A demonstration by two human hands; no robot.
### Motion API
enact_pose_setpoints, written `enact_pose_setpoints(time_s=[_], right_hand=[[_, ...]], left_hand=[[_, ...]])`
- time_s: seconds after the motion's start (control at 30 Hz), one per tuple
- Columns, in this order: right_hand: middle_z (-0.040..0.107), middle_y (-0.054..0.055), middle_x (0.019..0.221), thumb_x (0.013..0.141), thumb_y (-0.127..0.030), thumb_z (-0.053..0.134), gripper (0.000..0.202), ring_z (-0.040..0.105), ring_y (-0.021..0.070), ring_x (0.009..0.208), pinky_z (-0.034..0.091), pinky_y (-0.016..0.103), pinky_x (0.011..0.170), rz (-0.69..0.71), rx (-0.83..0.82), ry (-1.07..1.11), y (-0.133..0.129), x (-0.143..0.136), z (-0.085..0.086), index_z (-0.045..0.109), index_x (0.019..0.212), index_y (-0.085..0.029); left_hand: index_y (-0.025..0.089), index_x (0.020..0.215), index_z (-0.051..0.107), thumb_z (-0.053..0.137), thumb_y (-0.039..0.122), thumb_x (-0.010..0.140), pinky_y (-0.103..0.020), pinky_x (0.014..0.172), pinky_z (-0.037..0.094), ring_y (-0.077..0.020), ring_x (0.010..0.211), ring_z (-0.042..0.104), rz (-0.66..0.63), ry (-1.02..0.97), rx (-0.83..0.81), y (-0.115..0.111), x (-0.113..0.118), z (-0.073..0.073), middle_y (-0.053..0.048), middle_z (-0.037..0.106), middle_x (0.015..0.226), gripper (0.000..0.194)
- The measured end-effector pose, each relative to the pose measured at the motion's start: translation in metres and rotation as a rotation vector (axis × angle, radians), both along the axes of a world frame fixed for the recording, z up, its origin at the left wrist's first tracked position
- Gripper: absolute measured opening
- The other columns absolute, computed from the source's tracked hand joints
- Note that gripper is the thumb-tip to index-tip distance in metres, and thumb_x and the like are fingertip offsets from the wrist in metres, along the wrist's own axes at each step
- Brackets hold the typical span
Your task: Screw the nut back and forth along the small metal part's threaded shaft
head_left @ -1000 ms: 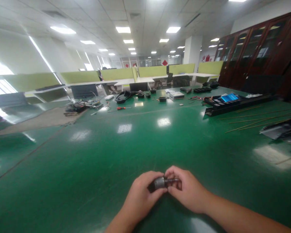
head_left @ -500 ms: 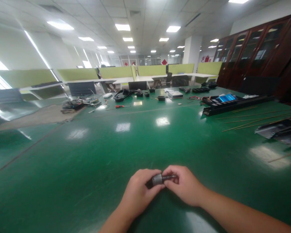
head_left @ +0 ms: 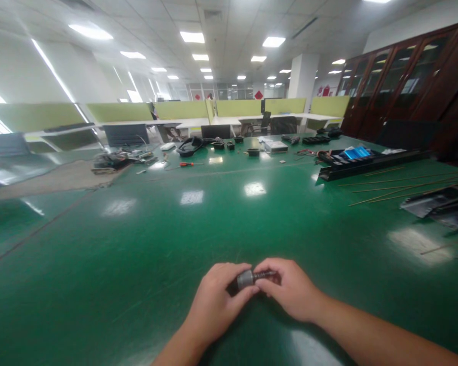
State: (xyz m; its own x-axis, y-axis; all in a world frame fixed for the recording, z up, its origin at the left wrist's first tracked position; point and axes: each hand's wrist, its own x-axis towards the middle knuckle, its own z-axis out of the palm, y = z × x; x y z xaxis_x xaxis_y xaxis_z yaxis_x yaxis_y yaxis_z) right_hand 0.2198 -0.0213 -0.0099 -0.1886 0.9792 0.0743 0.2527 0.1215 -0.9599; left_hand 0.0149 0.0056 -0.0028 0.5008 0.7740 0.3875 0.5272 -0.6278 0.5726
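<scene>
A small metal cylinder (head_left: 246,279) with a thinner ribbed shaft (head_left: 262,275) lies sideways between my hands, low over the green table (head_left: 156,234). My left hand (head_left: 218,300) is wrapped round the cylinder's left end, thumb below and fingers above; a dark part of it shows inside the grip. From the right, my right hand (head_left: 290,288) pinches the shaft between thumb and fingers, which partly hide its tip. The fingertips of both hands are close together near the joint of cylinder and shaft.
Far back on the table are an orange screwdriver (head_left: 187,164), a white box (head_left: 275,146), small black trays (head_left: 253,152) and electronic parts (head_left: 114,160). At the right are a long black rail (head_left: 339,171), thin rods (head_left: 389,190) and metal channels (head_left: 438,206).
The view has shifted slightly. Both hands keep their hold on the metal piece, with the right hand's fingers slightly moved along the shaft.
</scene>
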Motion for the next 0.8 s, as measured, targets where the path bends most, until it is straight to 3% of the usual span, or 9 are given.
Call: enact_pose_setpoints(time_s=[0.47, 0.8], right_hand=[[0.069, 0.001, 0.075, 0.082, -0.018, 0.066, 0.008, 0.063, 0.0153, 0.067, 0.047, 0.024, 0.065, 0.009, 0.028, -0.064, -0.001, 0.001, 0.011, 0.072, 0.088, -0.017], [0.068, -0.001, 0.073, 0.082, -0.017, 0.067, 0.007, 0.061, 0.0148, 0.068, 0.044, 0.024, 0.066, 0.007, 0.073, -0.1, 0.0, 0.002, 0.01, 0.073, 0.085, -0.018]], left_hand=[[0.024, 0.109, 0.072, 0.074, 0.04, 0.084, -0.033, 0.076, 0.051, -0.0216, 0.083, 0.066, -0.012, 0.03, 0.059, 0.001, -0.003, 0.002, -0.005, 0.073, 0.091, 0.029], [0.026, 0.108, 0.072, 0.077, 0.036, 0.082, -0.033, 0.076, 0.051, -0.0216, 0.084, 0.067, -0.007, 0.026, 0.06, 0.001, -0.003, 0.003, -0.003, 0.074, 0.092, 0.029]])
